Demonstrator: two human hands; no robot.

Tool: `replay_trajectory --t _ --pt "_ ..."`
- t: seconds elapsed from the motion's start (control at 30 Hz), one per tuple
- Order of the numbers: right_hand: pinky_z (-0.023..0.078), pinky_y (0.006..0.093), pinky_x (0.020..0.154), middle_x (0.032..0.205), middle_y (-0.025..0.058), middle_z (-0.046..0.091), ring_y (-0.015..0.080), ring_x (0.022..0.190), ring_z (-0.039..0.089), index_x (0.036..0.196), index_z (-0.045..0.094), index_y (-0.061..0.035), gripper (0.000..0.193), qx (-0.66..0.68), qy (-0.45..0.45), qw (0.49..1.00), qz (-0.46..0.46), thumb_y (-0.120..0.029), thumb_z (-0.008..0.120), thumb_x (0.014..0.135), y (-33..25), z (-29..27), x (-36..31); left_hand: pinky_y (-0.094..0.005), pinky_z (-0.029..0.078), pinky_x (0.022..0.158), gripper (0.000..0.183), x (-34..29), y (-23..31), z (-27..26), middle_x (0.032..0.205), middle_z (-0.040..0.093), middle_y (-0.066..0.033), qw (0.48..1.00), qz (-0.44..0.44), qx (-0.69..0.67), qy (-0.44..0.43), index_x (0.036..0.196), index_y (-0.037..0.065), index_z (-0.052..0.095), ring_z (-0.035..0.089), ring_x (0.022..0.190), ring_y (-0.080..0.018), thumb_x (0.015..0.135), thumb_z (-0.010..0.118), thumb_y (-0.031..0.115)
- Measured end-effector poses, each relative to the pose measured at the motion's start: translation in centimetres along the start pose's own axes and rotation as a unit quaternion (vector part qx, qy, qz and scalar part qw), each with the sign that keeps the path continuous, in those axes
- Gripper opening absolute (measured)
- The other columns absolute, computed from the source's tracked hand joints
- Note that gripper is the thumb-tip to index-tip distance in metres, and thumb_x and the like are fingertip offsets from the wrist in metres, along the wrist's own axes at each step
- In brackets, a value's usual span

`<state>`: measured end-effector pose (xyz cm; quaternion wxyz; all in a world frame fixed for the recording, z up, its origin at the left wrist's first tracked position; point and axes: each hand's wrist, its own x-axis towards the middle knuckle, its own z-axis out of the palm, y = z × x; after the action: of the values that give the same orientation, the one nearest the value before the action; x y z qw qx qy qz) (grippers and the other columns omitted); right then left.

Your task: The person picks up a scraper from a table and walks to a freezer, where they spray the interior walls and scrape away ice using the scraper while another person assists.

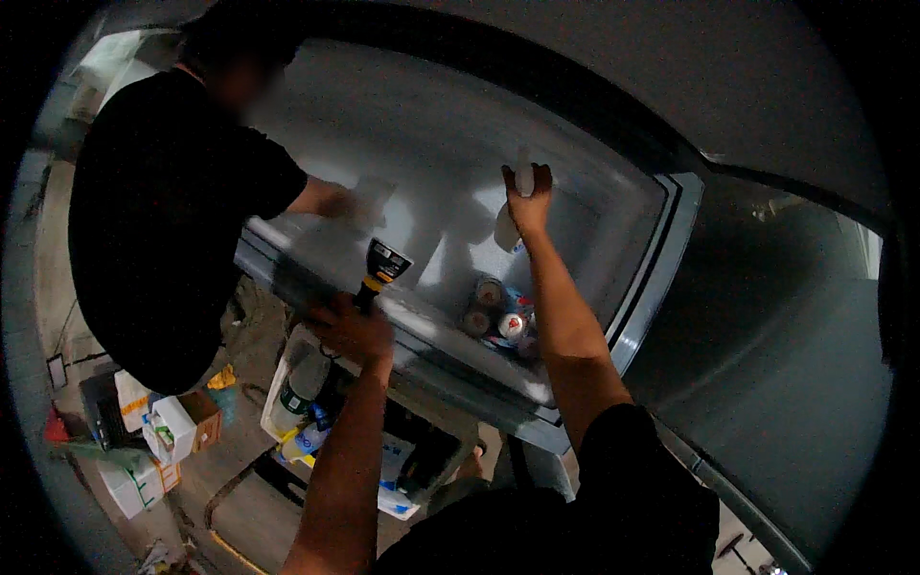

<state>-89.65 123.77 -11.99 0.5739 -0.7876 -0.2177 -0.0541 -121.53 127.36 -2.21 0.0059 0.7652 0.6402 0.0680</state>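
Observation:
My left hand (pixel 353 331) is closed round the black and yellow handle of a scraper (pixel 387 261), whose wide dark blade points up over the near rim of a chest freezer (pixel 422 347). Inside the freezer, my right hand (pixel 530 203) grips the neck of a pale spray bottle (pixel 505 230); its head points toward the far wall. Below my right forearm, several drink cans (pixel 489 292) stand bunched in the near right corner, partly hidden by the arm. Left of the bottle, a co-worker's hand (pixel 331 199) reaches in, blurred, by a pale, indistinct patch.
A co-worker in a black shirt (pixel 163 220) leans over the freezer's left end. Beneath my left arm is a pale bin (pixel 273 407) with bottles, including a grey-capped one (pixel 299 383). White boxes (pixel 171 428) sit at lower left. A dark panel (pixel 767 335) stands at right.

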Motion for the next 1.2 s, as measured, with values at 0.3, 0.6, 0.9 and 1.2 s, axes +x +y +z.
replay_trajectory --t 0.3,0.6,0.9,1.2 --pt "0.044 0.0415 0.074 0.089 0.0171 0.057 0.0333 0.082 0.056 0.088 0.056 0.0006 0.040 -0.061 -0.031 0.997 -0.018 -0.032 0.075 0.075 -0.4 3.8 1.6 -0.0635 0.028 0.102 0.042 0.0 0.8 -1.2 0.133 0.033 -0.0211 0.999 0.014 -0.011 0.033 0.110 0.007 0.057 0.027 0.126 -0.0521 0.076 0.069 0.028" --pt "0.044 0.0406 0.086 0.107 0.0198 0.058 0.0338 0.099 0.057 0.103 0.058 0.0017 0.049 -0.103 -0.048 0.992 -0.053 -0.036 0.074 0.076 -2.7 8.3 2.6 -0.0647 0.033 0.094 0.033 -0.2 1.0 -1.8 0.138 0.030 -0.0209 0.999 -0.007 -0.009 0.035 0.099 0.008 0.061 0.023 0.129 -0.0521 0.072 0.072 0.024" --pt "0.046 0.0395 0.087 0.113 0.0198 0.061 0.0324 0.102 0.059 0.110 0.058 0.0001 0.051 -0.030 -0.146 0.988 -0.051 -0.036 0.073 0.078 -4.6 13.6 5.4 -0.0658 0.033 0.093 0.035 0.0 -0.7 1.3 0.132 0.035 -0.0276 0.992 0.021 -0.066 0.104 0.098 0.008 0.059 0.029 0.123 -0.0564 0.068 0.072 0.023" --pt "0.041 0.0402 0.094 0.118 0.0221 0.055 0.0338 0.110 0.052 0.122 0.051 0.0064 0.071 -0.025 -0.218 0.974 -0.050 -0.043 0.072 0.076 -6.0 19.7 6.5 -0.0620 0.029 0.096 0.041 -1.2 -2.9 5.4 0.132 0.038 -0.0275 0.968 -0.064 -0.237 -0.044 0.105 0.007 0.056 0.029 0.123 -0.0514 0.072 0.067 0.029"
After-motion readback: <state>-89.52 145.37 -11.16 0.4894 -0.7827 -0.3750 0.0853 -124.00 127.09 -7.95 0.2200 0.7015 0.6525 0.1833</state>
